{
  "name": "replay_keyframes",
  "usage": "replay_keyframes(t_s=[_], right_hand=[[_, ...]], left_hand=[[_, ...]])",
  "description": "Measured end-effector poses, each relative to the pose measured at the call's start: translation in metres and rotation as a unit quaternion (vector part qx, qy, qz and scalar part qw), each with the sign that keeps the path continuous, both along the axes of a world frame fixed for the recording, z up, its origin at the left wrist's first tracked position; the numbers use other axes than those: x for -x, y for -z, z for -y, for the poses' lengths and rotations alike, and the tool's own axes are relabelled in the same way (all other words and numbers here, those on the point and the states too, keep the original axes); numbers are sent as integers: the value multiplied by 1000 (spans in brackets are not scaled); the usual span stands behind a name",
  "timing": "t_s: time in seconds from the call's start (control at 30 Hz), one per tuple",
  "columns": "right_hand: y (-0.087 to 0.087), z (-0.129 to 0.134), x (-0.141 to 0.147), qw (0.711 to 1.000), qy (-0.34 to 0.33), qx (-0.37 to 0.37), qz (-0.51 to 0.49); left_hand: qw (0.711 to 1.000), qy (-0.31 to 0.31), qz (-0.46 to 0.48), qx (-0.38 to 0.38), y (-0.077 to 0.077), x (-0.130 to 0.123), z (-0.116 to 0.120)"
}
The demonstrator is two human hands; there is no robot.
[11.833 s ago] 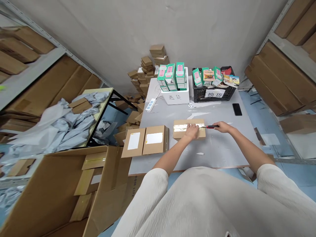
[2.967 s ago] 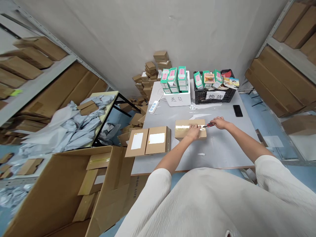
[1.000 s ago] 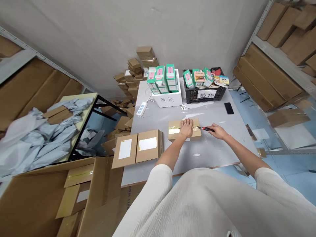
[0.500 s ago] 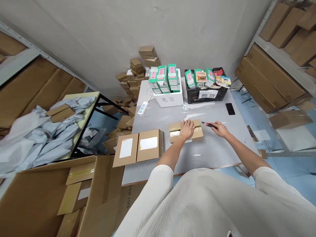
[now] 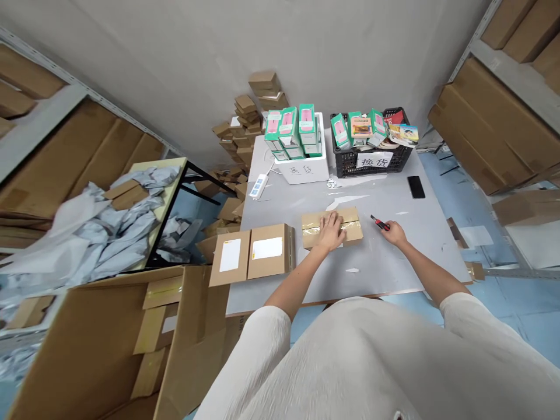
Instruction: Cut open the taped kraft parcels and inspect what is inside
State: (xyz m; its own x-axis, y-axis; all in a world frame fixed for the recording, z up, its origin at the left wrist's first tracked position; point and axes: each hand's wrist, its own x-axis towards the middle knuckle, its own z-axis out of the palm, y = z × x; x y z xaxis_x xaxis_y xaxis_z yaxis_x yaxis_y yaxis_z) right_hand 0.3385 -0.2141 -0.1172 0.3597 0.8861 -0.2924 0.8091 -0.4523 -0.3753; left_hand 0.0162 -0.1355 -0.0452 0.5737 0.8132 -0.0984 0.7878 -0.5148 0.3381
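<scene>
A small taped cardboard box (image 5: 352,229) lies on the grey table (image 5: 367,274) in front of me. My left hand (image 5: 331,231) rests on top of it, fingers spread over the taped seam. Right of the box, my right hand (image 5: 395,233) is closed around a red and black utility knife (image 5: 380,223), its blade pointing up and left, apart from the box. To the left, an opened cardboard box with white labels (image 5: 268,252) sits at the table's left edge, its flap folded outward.
At the table's back are a white bin (image 5: 303,173) of green-and-pink boxes and a black crate (image 5: 339,165) with books. A phone (image 5: 416,187) lies at right, a power strip (image 5: 259,186) at left. A large open carton (image 5: 192,315) stands at lower left.
The knife and my right hand have moved slightly away from the small box. The tape seam on the box now shows more fully beside my left hand. The camera view has shifted a little.
</scene>
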Motion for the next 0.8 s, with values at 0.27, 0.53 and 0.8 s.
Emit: replay_keyframes(t_s=[0.27, 0.53, 0.8], right_hand=[[56, 6, 11, 996, 39, 79, 4], [76, 12, 7, 988, 109, 112, -12], [65, 11, 7, 994, 81, 77, -2]], left_hand=[[999, -27, -25, 24, 10, 24, 23], [999, -35, 22, 14, 24, 30, 27], [999, -29, 42, 12, 30, 33, 21]])
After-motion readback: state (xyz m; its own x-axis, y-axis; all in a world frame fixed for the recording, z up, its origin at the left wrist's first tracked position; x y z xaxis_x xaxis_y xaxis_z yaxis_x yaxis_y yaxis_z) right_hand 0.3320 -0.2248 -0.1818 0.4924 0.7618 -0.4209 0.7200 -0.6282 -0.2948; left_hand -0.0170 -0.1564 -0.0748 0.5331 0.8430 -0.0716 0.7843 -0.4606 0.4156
